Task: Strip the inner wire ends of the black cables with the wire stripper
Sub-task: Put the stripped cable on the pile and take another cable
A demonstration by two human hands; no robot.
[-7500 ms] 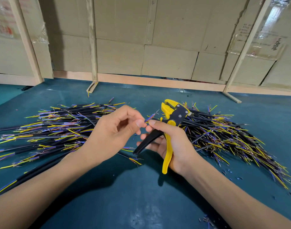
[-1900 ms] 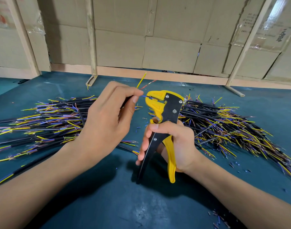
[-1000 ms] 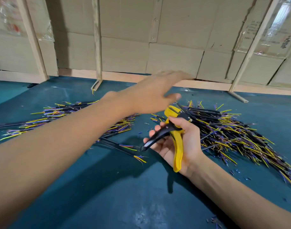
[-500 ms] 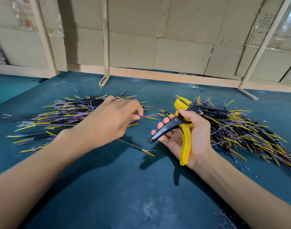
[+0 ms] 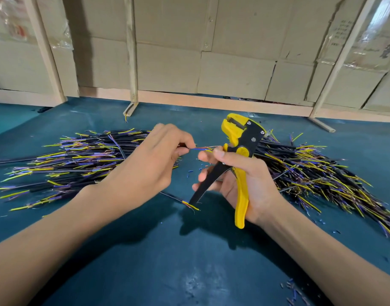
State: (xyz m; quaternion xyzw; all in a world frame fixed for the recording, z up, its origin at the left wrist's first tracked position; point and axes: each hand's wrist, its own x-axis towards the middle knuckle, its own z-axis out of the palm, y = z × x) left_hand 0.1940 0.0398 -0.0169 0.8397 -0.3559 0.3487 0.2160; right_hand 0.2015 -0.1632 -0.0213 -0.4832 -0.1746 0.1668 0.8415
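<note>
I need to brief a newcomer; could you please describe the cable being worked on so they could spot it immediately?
Between the two cable heaps on the teal table, find the left hand. It pinches one black cable whose coloured wire ends reach the right hand; unlike the others, it is lifted off the table.

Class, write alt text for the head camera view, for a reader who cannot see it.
A left hand pinches a black cable's coloured wire ends toward a right hand gripping a yellow and black wire stripper. Heaps of black cables lie on either side on a teal table.
</note>
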